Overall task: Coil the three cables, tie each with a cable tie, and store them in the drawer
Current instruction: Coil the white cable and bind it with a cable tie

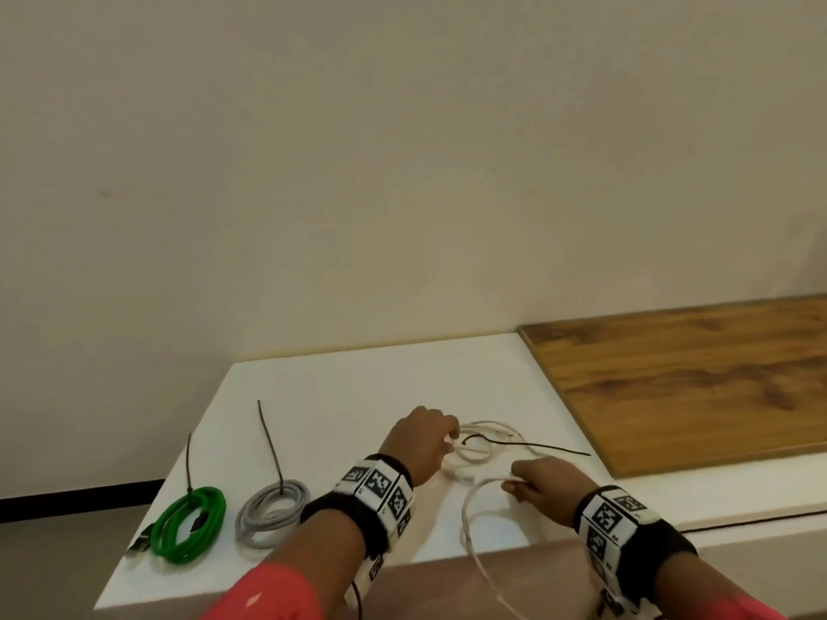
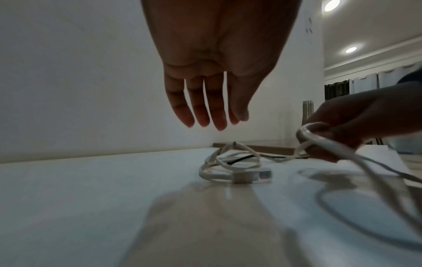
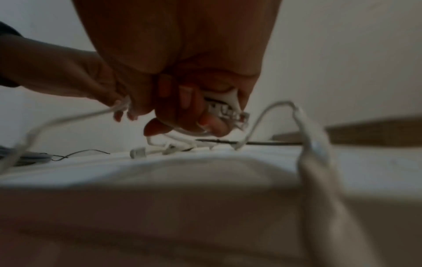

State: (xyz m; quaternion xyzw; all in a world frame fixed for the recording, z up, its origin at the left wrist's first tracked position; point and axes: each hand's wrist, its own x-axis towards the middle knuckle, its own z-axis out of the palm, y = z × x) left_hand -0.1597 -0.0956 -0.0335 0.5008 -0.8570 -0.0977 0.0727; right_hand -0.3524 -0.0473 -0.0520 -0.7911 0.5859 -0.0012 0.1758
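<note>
I see a white table (image 1: 340,387). Left of my hands lie a green cable (image 1: 190,523) and grey cable (image 1: 270,514), coiled; between them, a loose white cable (image 1: 481,445) and black tie (image 1: 537,446).

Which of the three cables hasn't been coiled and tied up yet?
The white cable. It lies loose on the table, one end held in the right hand, its black tie unfastened. The green cable and grey cable are coiled and tied.

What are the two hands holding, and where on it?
The right hand grips the white cable at its plug end, fingers curled round it. The left hand is open above the cable, holding nothing.
</note>
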